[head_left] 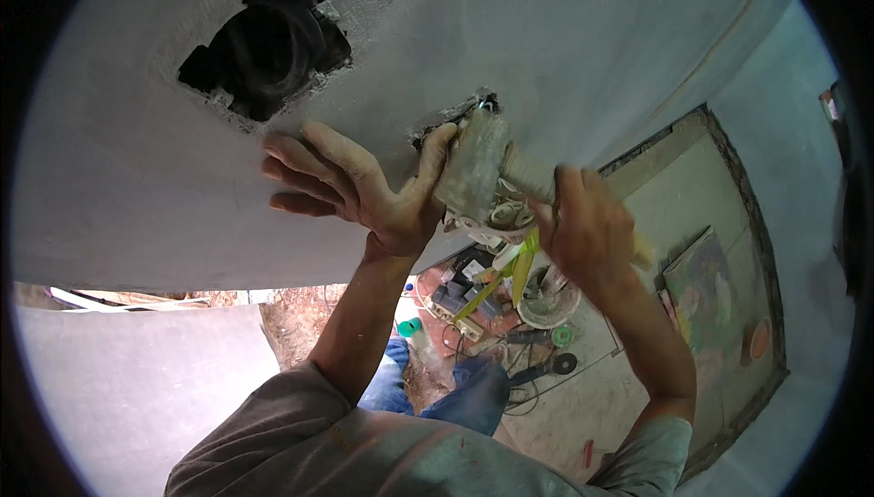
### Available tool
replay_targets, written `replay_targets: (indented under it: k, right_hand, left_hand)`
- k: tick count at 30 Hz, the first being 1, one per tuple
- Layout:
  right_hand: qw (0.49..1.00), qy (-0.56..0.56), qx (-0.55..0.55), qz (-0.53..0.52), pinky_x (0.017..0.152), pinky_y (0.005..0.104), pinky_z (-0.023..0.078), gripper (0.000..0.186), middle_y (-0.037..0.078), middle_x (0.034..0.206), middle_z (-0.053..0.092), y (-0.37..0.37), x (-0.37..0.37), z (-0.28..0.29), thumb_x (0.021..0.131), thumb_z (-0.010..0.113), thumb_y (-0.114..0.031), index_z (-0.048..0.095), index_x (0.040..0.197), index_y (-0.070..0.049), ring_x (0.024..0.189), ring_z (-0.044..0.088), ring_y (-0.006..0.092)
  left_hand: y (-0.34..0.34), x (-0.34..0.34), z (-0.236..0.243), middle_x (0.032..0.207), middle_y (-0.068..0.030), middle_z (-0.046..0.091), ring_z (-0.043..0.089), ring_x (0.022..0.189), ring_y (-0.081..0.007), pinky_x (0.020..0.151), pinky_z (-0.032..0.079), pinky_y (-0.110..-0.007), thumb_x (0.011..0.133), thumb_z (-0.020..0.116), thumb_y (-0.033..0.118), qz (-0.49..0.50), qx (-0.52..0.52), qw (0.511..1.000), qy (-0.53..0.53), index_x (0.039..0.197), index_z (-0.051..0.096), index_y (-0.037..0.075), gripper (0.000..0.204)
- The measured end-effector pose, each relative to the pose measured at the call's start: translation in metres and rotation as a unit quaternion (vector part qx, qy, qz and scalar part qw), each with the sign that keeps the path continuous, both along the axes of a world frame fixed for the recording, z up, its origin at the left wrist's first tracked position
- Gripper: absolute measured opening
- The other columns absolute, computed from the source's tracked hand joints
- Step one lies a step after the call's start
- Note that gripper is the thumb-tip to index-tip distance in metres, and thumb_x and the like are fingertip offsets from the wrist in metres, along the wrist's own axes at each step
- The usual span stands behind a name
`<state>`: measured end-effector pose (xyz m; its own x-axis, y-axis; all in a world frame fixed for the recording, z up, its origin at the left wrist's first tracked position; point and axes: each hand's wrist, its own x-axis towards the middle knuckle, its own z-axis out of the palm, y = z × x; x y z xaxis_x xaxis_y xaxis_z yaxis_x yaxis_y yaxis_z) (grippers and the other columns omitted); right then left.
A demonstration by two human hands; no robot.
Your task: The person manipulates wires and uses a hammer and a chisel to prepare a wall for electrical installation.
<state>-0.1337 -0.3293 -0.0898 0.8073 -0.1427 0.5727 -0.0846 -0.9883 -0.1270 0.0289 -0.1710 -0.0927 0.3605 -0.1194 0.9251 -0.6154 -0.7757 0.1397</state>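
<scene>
My right hand (590,235) is wrapped round the handle of a dusty hammer (473,165) with a blocky grey head. The head is up against the grey wall (546,33), just below a small rough-edged hole (446,122). A bit of shiny metal shows at the hole's upper end, and the hammer head hides part of the opening. My left hand (360,178) leans on the wall with its fingers spread, left of the hammer. Its thumb reaches up beside the hammer head, at the hole's lower edge; whether it touches the head I cannot tell.
A larger ragged dark hole (269,46) opens in the wall at upper left. Below lie a white bucket (549,299), a yellow-green strap (521,269), an angle grinder (546,367) and several tools and cables. A colourful flat panel (699,283) lies at right.
</scene>
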Motion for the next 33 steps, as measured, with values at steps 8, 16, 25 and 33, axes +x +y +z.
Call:
replay_targets:
  k: [8, 16, 25, 33]
  right_hand:
    - [0.996, -0.046, 0.000, 0.071, 0.049, 0.0367, 0.043, 0.030, 0.009, 0.074, 0.048, 0.012, -0.012, -0.002, 0.082, 0.070, -0.034, 0.055, 0.090, -0.008, 0.061, 0.054, 0.0248]
    - [0.996, -0.038, 0.037, 0.074, 0.051, 0.0399, 0.041, 0.033, 0.009, 0.075, 0.049, 0.014, -0.018, 0.008, 0.079, 0.073, -0.033, 0.053, 0.089, -0.008, 0.060, 0.055, 0.0262]
    - [0.999, 0.007, 0.035, 0.026, 0.051, 0.0409, 0.046, 0.026, 0.009, 0.074, 0.051, 0.005, -0.007, 0.006, 0.081, 0.071, -0.028, 0.055, 0.088, -0.009, 0.060, 0.057, 0.0271]
    - [1.000, -0.004, 0.022, -0.013, 0.049, 0.0389, 0.043, 0.024, 0.008, 0.069, 0.047, 0.000, -0.002, 0.001, 0.074, 0.070, -0.023, 0.055, 0.083, -0.008, 0.057, 0.053, 0.0237]
  left_hand:
    - [0.002, 0.001, 0.004, 0.158, -0.0382, 0.000, -0.014, 0.148, -0.0493, 0.105, -0.019, -0.071, 0.068, 0.083, 0.062, 0.013, -0.001, 1.000, -0.009, 0.155, 0.012, -0.006, 0.131]
    - [0.008, 0.005, 0.000, 0.159, -0.0374, 0.000, -0.015, 0.148, -0.0492, 0.105, -0.018, -0.071, 0.068, 0.083, 0.062, 0.013, -0.002, 1.000, 0.003, 0.155, 0.012, -0.006, 0.131]
    - [0.002, 0.003, 0.004, 0.158, -0.0377, -0.001, -0.015, 0.148, -0.0490, 0.105, -0.019, -0.071, 0.069, 0.083, 0.062, 0.003, -0.006, 1.000, -0.003, 0.155, 0.011, -0.005, 0.131]
    - [0.001, -0.002, 0.006, 0.159, -0.0372, 0.000, -0.015, 0.148, -0.0488, 0.104, -0.020, -0.071, 0.071, 0.082, 0.060, -0.007, -0.011, 1.000, 0.004, 0.155, 0.013, -0.005, 0.127]
